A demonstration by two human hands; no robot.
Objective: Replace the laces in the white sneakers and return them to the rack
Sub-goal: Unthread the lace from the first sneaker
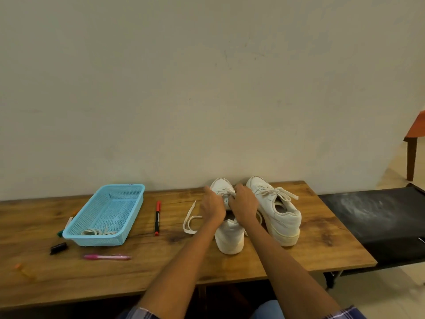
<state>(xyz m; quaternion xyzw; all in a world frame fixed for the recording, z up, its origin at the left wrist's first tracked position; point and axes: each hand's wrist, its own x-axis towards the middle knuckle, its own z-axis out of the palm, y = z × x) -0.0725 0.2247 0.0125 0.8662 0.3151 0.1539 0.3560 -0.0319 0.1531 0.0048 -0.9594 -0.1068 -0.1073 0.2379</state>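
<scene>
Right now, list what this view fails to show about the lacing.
- Near sneaker: eyelets and tongue hidden behind left hand and right hand, head view.
- Fingertips: turned away, so each hand's grip on the lace cannot be told.
- Basket: the laces inside are too small to count.
- Rack: not in view.
- Orange items at the table's left edge: blurred.

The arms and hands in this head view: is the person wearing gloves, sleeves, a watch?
No gloves, watch or rings show. The left hand and right hand are bare, as are both forearms. Blue-and-white checked sleeves begin near the elbows.
</scene>
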